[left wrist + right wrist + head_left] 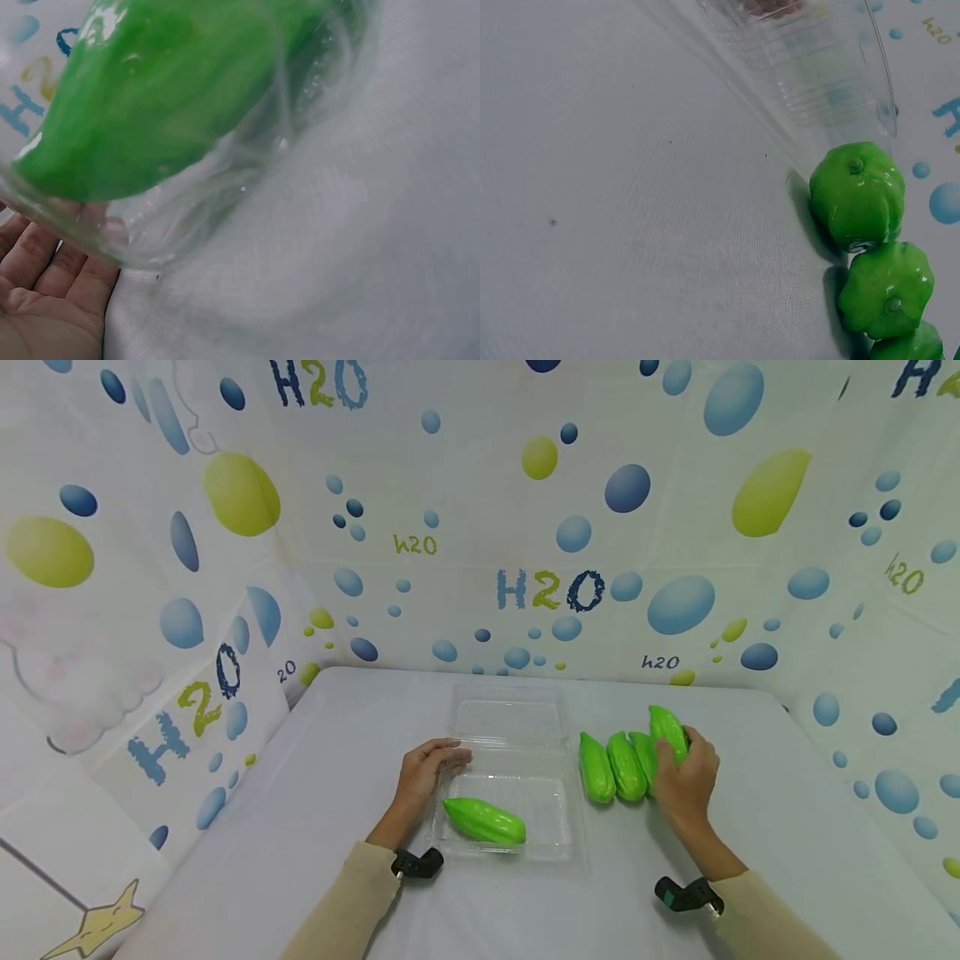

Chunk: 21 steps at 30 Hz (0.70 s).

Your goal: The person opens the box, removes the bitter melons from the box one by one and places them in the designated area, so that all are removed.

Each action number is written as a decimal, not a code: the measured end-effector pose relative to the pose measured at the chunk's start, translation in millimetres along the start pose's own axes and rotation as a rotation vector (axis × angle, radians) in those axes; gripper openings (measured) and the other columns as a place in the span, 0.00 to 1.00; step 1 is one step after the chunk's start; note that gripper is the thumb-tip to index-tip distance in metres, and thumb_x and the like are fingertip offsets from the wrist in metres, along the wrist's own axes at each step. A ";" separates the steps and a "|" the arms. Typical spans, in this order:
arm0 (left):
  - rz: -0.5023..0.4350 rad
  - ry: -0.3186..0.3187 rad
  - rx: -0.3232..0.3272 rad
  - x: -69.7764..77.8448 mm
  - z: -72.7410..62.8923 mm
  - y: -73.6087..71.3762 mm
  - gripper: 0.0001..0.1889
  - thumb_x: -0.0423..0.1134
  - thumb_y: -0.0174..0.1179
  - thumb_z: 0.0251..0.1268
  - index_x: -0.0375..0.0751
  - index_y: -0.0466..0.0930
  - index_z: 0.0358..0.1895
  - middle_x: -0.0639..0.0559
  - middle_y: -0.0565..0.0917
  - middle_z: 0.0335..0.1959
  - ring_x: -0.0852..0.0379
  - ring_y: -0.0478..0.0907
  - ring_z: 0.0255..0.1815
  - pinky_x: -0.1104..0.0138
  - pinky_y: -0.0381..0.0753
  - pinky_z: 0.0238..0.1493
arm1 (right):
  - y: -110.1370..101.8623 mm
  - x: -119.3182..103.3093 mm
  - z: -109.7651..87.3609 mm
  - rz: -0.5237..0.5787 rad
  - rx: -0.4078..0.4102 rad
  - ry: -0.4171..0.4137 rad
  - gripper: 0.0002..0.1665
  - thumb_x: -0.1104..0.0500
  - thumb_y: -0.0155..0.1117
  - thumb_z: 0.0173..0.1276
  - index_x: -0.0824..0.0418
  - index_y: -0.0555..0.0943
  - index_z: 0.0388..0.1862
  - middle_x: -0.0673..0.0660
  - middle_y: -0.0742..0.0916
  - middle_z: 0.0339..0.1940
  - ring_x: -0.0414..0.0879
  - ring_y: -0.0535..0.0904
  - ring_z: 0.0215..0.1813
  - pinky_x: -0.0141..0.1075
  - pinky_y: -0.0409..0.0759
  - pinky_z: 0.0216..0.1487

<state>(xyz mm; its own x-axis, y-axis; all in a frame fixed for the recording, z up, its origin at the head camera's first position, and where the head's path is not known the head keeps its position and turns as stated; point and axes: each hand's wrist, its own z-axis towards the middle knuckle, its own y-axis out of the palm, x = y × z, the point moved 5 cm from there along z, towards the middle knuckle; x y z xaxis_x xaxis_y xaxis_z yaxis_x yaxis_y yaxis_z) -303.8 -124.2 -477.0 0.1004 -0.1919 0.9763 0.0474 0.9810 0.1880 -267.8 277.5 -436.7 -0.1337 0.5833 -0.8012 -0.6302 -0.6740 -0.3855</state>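
A clear plastic box [543, 810] with its hinged lid [506, 714] folded back lies on the table. Inside its near part is one glossy green toy vegetable [483, 822], ridged and pointed at one end. My left hand [423, 777] touches the box's left side with fingers nearly straight; in the left wrist view its fingers [71, 274] show at the clear wall. My right hand [686, 781] grips another green toy vegetable [666, 731], thumb in front, raised at the right end of a row. The right wrist view does not show this hand.
Right of the box, several more green toy vegetables [597, 768] lie side by side, their blunt ends toward me in the right wrist view. A white cloth covers the table [330, 735]. Behind stands a white backdrop [465, 468] printed with bubbles and letters.
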 end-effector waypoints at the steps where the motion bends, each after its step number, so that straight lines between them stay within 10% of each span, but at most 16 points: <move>1: 0.000 0.001 0.000 0.1 0.0 0.0 0.16 0.28 0.49 0.77 0.19 0.75 0.58 0.29 0.86 0.49 0.41 0.86 0.53 0.58 0.86 0.54 | -0.8 1.0 1.0 -0.004 0.001 0.002 0.30 0.54 0.53 0.76 0.74 0.69 0.68 0.74 0.77 0.57 0.65 0.68 0.59 0.55 0.66 0.53; 21: 0.023 0.010 -0.010 -0.2 -0.5 -0.7 0.16 0.29 0.47 0.77 0.20 0.76 0.58 0.30 0.86 0.50 0.40 0.85 0.54 0.58 0.86 0.55 | -12.6 16.4 9.9 -0.056 0.011 0.072 0.30 0.55 0.51 0.76 0.76 0.69 0.67 0.74 0.77 0.54 0.66 0.68 0.58 0.53 0.66 0.50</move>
<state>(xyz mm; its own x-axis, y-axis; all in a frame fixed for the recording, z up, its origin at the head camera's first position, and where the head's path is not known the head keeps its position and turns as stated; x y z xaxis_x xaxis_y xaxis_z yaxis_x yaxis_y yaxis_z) -303.3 -124.8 -477.4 0.1116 -0.1697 0.9792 0.0549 0.9849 0.1644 -269.6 300.1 -440.4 -0.0432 0.5858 -0.8093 -0.6439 -0.6357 -0.4258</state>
